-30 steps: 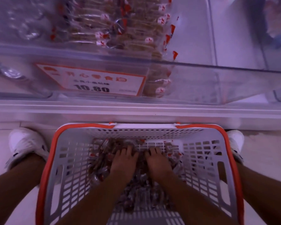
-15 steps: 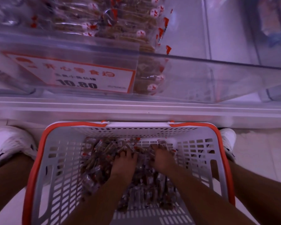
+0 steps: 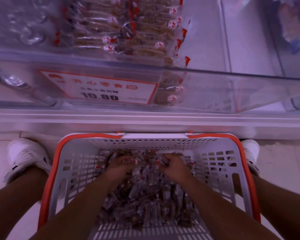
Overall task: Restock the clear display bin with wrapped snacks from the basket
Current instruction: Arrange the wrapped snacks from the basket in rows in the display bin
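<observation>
While both reach down, left hand (image 3: 119, 168), right hand (image 3: 174, 168) curl around snacks (image 3: 145, 196), basket (image 3: 220, 161)

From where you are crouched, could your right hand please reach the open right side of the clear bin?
Probably yes: the right hand grips snacks in the basket, and nothing blocks the bin's open top.

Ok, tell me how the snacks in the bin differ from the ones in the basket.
The bin snacks lie stacked in a neat row; the basket snacks are a loose heap. Both hands grip basket snacks; none touches the bin snacks. Both kinds have clear wrappers with red marks.
</observation>
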`<state>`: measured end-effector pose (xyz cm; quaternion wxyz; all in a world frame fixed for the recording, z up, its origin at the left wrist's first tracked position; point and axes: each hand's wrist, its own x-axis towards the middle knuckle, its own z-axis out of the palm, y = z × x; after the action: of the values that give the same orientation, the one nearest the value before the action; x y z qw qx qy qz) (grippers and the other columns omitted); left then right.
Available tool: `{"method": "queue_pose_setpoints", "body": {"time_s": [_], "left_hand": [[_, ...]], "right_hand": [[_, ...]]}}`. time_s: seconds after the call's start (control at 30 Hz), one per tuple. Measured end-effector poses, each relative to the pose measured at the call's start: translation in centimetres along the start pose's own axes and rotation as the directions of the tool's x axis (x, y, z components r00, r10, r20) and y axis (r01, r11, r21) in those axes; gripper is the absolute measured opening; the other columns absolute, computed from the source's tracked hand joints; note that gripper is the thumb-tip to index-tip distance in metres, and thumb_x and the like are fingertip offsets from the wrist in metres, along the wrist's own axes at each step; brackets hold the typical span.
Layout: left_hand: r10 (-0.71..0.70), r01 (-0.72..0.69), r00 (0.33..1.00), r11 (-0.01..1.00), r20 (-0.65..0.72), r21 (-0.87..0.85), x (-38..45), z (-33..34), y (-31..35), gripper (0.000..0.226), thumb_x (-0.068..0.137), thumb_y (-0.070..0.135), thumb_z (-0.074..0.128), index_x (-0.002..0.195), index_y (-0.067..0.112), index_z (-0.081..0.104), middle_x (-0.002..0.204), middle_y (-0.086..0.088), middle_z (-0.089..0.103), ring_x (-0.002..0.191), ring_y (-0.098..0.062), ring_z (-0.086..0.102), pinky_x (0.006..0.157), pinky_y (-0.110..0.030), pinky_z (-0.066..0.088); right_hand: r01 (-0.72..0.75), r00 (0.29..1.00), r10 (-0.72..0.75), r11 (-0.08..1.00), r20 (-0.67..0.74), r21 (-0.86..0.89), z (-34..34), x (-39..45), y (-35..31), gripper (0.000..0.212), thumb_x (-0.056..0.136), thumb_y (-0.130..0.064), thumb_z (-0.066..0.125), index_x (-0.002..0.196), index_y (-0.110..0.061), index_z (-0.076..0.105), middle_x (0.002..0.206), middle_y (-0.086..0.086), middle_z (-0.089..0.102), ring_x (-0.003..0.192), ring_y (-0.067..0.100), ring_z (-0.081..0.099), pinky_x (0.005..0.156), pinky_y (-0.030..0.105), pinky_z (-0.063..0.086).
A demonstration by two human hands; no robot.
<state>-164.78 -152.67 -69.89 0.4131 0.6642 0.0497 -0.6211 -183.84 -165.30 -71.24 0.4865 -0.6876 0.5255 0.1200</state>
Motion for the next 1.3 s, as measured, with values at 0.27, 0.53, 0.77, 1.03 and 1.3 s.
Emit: {"method": "queue_pose_setpoints", "body": {"time_s": [0.27,0.53,0.77,1.03,1.3], "left_hand": [[0.222,-0.186,0.974,0.893,-0.041,0.409,-0.3,-1.6,-0.1,0.027,0.076,-0.013,0.073,0.080,0.013,0.076,0.070,0.004,0.073,0.071,-0.016,0.065,0.064,-0.019,0.054],[0.279,-0.303,0.923,0.103,0.265,0.947,-1.2,-0.8,2.6,0.029,0.085,0.030,0.061,0.108,0.015,0.072,0.110,-0.012,0.071,0.107,-0.030,0.065,0.093,-0.033,0.049],[0.373,-0.340,0.916,0.526,0.148,0.779,-4.3,-1.3,5.2,0.025,0.068,0.027,0.079,0.087,0.011,0.079,0.084,-0.007,0.077,0.077,-0.013,0.070,0.074,-0.030,0.057],[0.355,-0.412,0.907,0.641,0.227,0.648,-15.4,0.0,12.9,0.005,0.084,0.001,0.068,0.087,-0.002,0.069,0.072,-0.019,0.064,0.069,-0.022,0.059,0.058,-0.031,0.049],[0.494,-0.484,0.845,0.870,0.205,-0.096,-29.3,4.9,14.9,0.019,0.085,0.004,0.064,0.102,0.001,0.070,0.100,-0.025,0.073,0.087,-0.036,0.072,0.075,-0.043,0.059]], "right_hand": [[0.045,0.996,-0.069,0.926,-0.052,-0.375,4.6,1.1,-3.2,0.054,0.084,-0.027,0.068,0.135,-0.015,0.054,0.135,0.008,0.048,0.118,0.031,0.054,0.101,0.036,0.048],[0.085,0.995,-0.098,0.929,-0.018,-0.361,3.6,-0.4,-2.9,0.032,0.079,-0.034,0.068,0.106,-0.018,0.072,0.108,0.014,0.067,0.102,0.033,0.064,0.086,0.032,0.052],[-0.013,0.999,0.016,0.996,-0.040,0.085,0.9,-2.0,-4.1,0.023,0.080,-0.019,0.074,0.066,-0.022,0.057,0.068,0.003,0.061,0.070,0.015,0.058,0.060,0.021,0.044],[-0.073,0.945,-0.194,0.662,0.265,0.746,-10.0,-13.0,-13.3,0.044,0.079,-0.005,0.072,0.119,0.009,0.063,0.099,0.017,0.071,0.077,0.021,0.070,0.061,0.030,0.056],[0.240,0.902,-0.429,0.598,0.053,0.765,-13.3,-25.0,-19.9,0.042,0.076,-0.019,0.075,0.112,0.001,0.070,0.098,0.020,0.072,0.086,0.032,0.068,0.070,0.038,0.055]]}}
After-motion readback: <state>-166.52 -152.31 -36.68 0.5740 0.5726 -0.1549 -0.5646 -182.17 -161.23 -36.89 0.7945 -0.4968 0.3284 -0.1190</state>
